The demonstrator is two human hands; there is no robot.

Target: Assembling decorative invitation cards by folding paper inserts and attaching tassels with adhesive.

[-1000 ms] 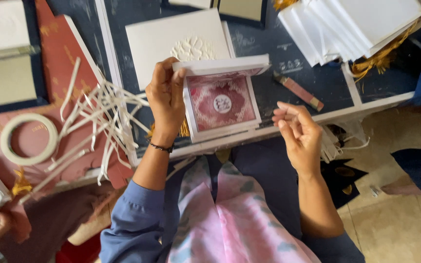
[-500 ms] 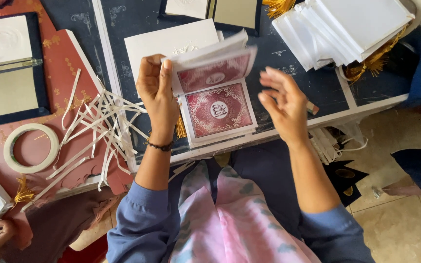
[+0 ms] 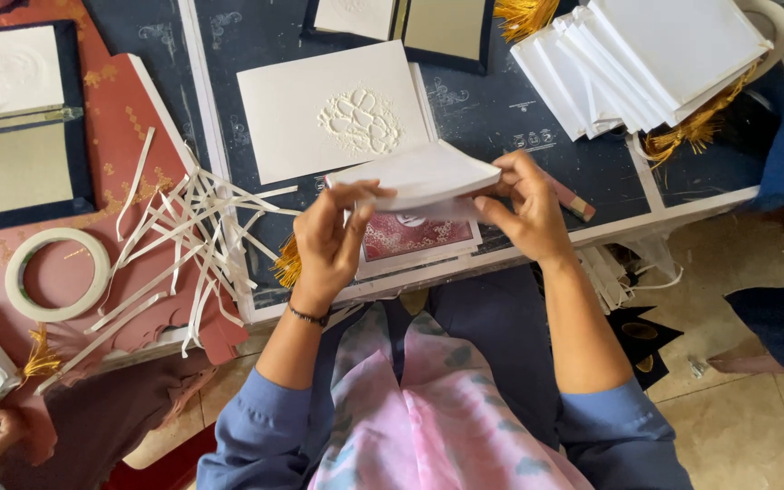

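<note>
The folded white card (image 3: 421,174) is held flat just above the red patterned card (image 3: 415,238), which lies on the dark tabletop (image 3: 492,113). The left hand (image 3: 330,238) pinches its left edge; the right hand (image 3: 528,207) grips its right end, fingers closed on it. Beyond the white card lies an embossed white sheet (image 3: 330,111); left of it, loose paper strips (image 3: 188,231) and, probably, a tape roll (image 3: 56,272).

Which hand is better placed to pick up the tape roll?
Probably left: the left hand grips the white card's near end, on the tape roll's side; the right hand is farther.
</note>
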